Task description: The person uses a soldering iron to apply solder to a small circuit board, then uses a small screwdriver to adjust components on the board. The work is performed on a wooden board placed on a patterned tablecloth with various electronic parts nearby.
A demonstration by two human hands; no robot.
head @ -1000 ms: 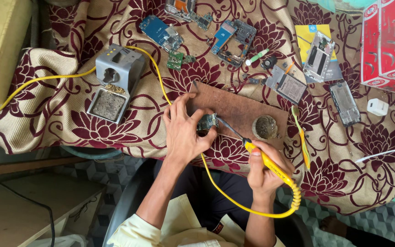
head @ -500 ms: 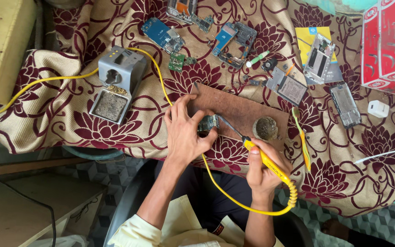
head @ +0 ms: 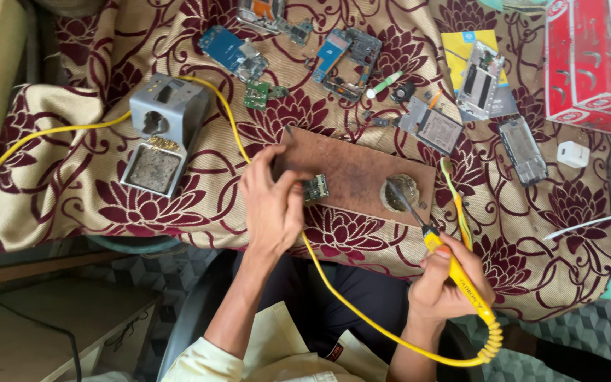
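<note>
Left hand point(head: 271, 201) rests on the brown board point(head: 355, 173), fingers curled and pinching a small circuit board point(head: 315, 189) at the board's left part. Right hand point(head: 448, 283) is closed around a yellow soldering iron point(head: 454, 265); its tip sits in a round tin point(head: 399, 193) on the board's right end. Grey iron stand point(head: 160, 131) lies left on the floral-clothed table point(head: 93, 198). Phone parts lie beyond.

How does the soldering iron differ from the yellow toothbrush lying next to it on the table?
The soldering iron is gripped in the right hand, tip in the round tin; the toothbrush lies untouched on the cloth. The iron trails a yellow cord; the toothbrush has none. Both are yellow and slender.
</note>
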